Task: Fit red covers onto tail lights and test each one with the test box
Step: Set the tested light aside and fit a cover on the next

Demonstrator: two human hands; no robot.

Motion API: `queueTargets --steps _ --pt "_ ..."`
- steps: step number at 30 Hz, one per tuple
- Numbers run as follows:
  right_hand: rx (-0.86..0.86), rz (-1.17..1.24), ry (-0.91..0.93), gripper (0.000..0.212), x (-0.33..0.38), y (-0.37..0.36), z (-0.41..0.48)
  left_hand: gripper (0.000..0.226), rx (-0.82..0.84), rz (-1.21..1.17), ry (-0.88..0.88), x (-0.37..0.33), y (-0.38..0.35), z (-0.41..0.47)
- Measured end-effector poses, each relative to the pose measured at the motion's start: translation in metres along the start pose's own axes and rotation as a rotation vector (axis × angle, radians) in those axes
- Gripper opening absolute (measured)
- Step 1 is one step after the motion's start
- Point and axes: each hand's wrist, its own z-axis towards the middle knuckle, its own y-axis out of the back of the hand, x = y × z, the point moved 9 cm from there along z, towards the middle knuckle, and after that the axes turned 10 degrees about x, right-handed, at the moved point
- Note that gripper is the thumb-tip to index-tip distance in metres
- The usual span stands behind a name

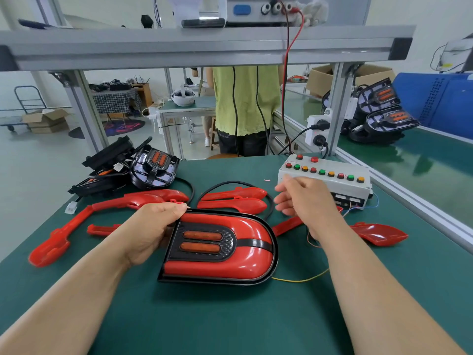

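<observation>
Forearms [76,290] extend over the surface [230,324] as the left hand [151,226] grips a red-covered tail light [230,252] and the empty right hand [304,198] hovers unclenched near the test box [353,188].

No legible text, brand or number is found. Print on the white sheet [185,3] at the top centre of the frame is cut off by the edge and blurred. The white labels [343,197] on the front face of the test box [343,187], right of centre, are too small to be read.
</observation>
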Motion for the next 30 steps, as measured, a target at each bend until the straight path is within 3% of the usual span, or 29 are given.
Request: queueTargets --steps 7,10,18,20,22,25,28,30 --pt "-0.268 -0.018 0.025 0.023 0.0 0.04 -0.002 0.034 -0.019 0.155 -0.024 -0.005 0.003 -0.001" --pt "-0.285 -0.095 0.005 0.022 0.002 0.051 -0.002 0.037 -0.006 0.153 -0.026 -0.006 0.002 -0.001" --pt "0.3 -0.526 -0.005 0.021 0.01 -0.014 -0.01 0.039 0.086 0.015 0.004 -0.005 0.006 -0.006" --pt "0.35 -0.614 -0.045 0.019 0.005 -0.017 -0.011 0.042 0.087 0.003 -0.011 -0.007 0.006 -0.007" --pt "0.302 -0.632 -0.036 0.016 0.009 -0.011 -0.011 0.042 0.085 -0.005 -0.019 -0.006 0.007 -0.006" --pt "0.076 -0.539 0.092 0.015 0.03 0.009 -0.012 0.045 0.066 -0.036 -0.033 -0.005 0.014 -0.002" --pt "-0.173 -0.18 0.149 0.019 0.036 0.043 -0.014 0.045 0.031 -0.18 -0.041 -0.004 0.024 0.0" --pt "-0.242 0.017 0.135 0.02 0.031 0.055 -0.015 0.041 0.015 -0.311 -0.053 -0.004 0.031 0.0"
